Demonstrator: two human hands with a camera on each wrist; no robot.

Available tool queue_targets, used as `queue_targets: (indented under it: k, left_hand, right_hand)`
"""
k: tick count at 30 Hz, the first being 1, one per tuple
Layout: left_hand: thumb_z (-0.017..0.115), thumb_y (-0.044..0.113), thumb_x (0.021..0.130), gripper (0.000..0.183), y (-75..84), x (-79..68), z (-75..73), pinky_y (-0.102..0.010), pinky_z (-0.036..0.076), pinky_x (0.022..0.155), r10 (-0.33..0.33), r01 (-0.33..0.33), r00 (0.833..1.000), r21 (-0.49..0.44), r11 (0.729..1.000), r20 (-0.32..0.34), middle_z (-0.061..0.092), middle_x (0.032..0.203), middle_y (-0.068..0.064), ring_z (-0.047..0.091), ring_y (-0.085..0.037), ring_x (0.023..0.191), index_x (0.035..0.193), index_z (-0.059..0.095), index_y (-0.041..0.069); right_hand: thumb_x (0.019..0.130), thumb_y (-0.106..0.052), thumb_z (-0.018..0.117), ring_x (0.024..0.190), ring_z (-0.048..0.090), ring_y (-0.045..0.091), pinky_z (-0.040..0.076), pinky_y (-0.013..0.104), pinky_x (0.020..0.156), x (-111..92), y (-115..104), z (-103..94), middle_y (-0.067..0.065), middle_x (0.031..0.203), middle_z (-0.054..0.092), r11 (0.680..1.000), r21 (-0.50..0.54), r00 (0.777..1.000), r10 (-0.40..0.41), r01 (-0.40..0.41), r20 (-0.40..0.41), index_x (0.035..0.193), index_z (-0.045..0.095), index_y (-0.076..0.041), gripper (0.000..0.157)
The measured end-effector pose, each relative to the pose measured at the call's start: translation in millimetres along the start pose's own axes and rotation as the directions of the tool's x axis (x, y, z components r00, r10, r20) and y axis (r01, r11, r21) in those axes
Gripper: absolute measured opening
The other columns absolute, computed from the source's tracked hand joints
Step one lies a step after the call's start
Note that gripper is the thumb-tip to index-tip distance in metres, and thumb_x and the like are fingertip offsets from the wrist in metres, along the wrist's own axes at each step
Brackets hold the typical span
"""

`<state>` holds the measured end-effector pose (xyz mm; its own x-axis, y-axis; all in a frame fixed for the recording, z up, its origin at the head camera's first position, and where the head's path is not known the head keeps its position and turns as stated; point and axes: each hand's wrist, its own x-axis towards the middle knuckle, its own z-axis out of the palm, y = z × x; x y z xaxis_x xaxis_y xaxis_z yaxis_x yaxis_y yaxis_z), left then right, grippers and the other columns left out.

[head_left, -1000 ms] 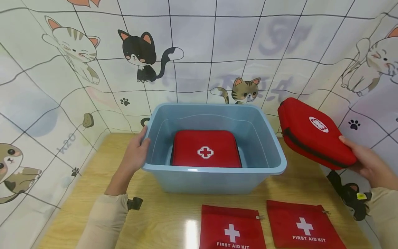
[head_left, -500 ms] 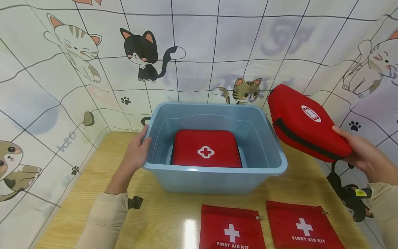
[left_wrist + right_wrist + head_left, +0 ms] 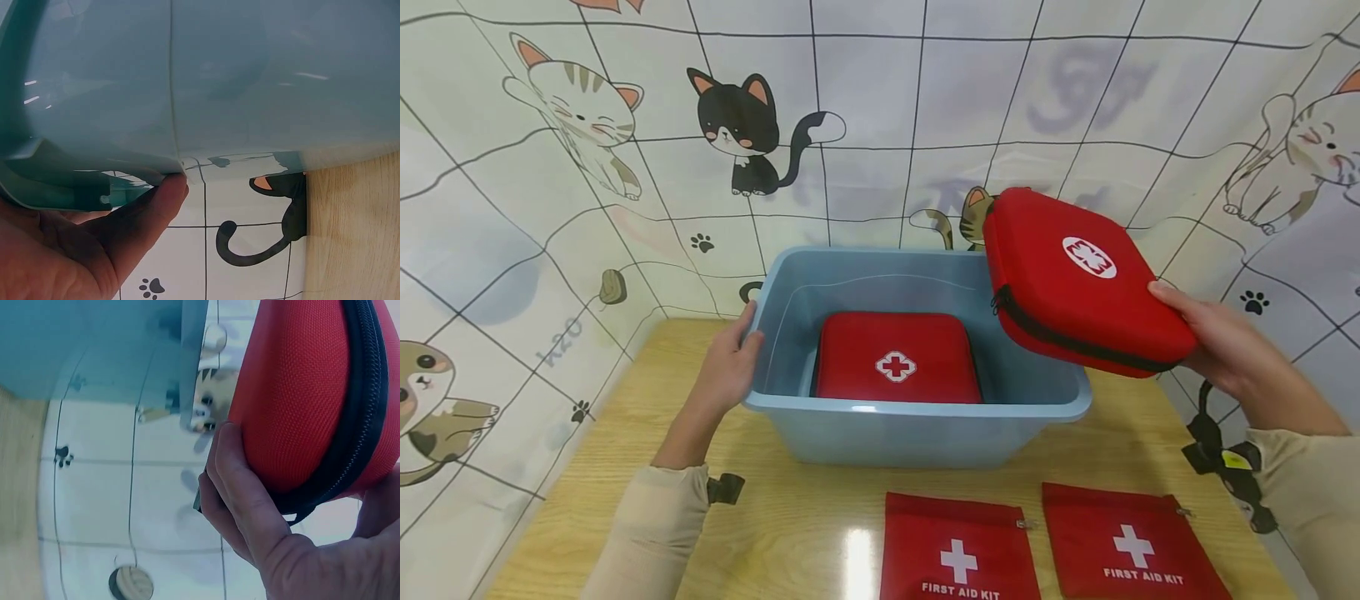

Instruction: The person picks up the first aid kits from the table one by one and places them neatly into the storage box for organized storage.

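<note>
- Sloping down from upper left to lower right along its long axis, the red case (image 3: 1086, 279) is in the air over the tub's right end; I cannot tell whether it touches the rim.
- Its emblem (image 3: 1090, 257) faces up toward the head camera, while the zip (image 3: 1063, 335) runs along the near side.
- Gripping the case's right end, the right hand (image 3: 1221, 350) has its thumb on top and fingers curled beneath.
- Holding the left rim of the blue tub (image 3: 895, 442), the left hand (image 3: 730, 358) has thumb and fingers bent round it.
- Inside the tub lies a second case (image 3: 895, 337), emblem up, long axis left to right.
- Two pouches (image 3: 958, 533) lie flat on the worktop (image 3: 790, 517), near the tub.
</note>
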<state>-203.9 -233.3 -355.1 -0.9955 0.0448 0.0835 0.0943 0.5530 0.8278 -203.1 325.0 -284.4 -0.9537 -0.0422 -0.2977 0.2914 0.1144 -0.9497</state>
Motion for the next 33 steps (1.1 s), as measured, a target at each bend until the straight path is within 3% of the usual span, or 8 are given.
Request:
queue_targets:
  k: [9,18,25,33]
  left_hand:
    - [0.032,0.018,0.108,0.056,-0.4,0.1,0.4,-0.064,0.032,0.107,-0.001,0.001,1.000,-0.004,1.000,-0.010,0.023,0.162,-0.018,0.032,-0.045,0.142,0.160,0.014,0.011]
    - [0.033,0.019,0.108,0.056,-1.4,1.0,0.4,-0.063,0.031,0.108,-0.004,0.004,1.000,-0.002,1.000,-0.015,0.023,0.162,-0.018,0.031,-0.045,0.142,0.160,0.015,0.011]
    - [0.033,0.017,0.107,0.056,-3.2,1.3,0.2,-0.064,0.031,0.108,0.001,-0.001,1.000,0.004,1.000,-0.015,0.022,0.162,-0.018,0.030,-0.045,0.143,0.160,0.014,0.011]
    - [0.032,0.018,0.107,0.056,-1.4,2.3,0.9,-0.062,0.031,0.109,0.010,-0.010,1.000,0.012,1.000,-0.015,0.024,0.161,-0.019,0.032,-0.044,0.142,0.160,0.015,0.010]
  right_hand:
    - [0.103,-0.048,0.045,0.076,0.068,0.015,0.057,0.028,0.073,4,-15,41.9,-0.010,0.088,0.071,0.975,-0.216,0.998,-0.048,0.053,0.027,0.125,0.044,-0.016,0.039]
    - [0.103,-0.048,0.044,0.083,0.066,0.014,0.057,0.028,0.076,8,-18,75.6,-0.012,0.096,0.067,0.945,-0.303,0.992,-0.104,0.122,0.077,0.149,0.026,0.002,0.070]
    - [0.102,-0.050,0.046,0.082,0.065,0.011,0.056,0.026,0.076,13,-19,99.9,-0.011,0.096,0.064,0.951,-0.288,0.991,-0.083,0.110,0.103,0.151,0.022,0.008,0.080]
    - [0.103,-0.046,0.046,0.074,0.066,0.010,0.056,0.025,0.072,16,-13,111.2,-0.010,0.091,0.065,0.959,-0.258,0.990,-0.091,0.117,0.109,0.151,0.019,0.012,0.080]
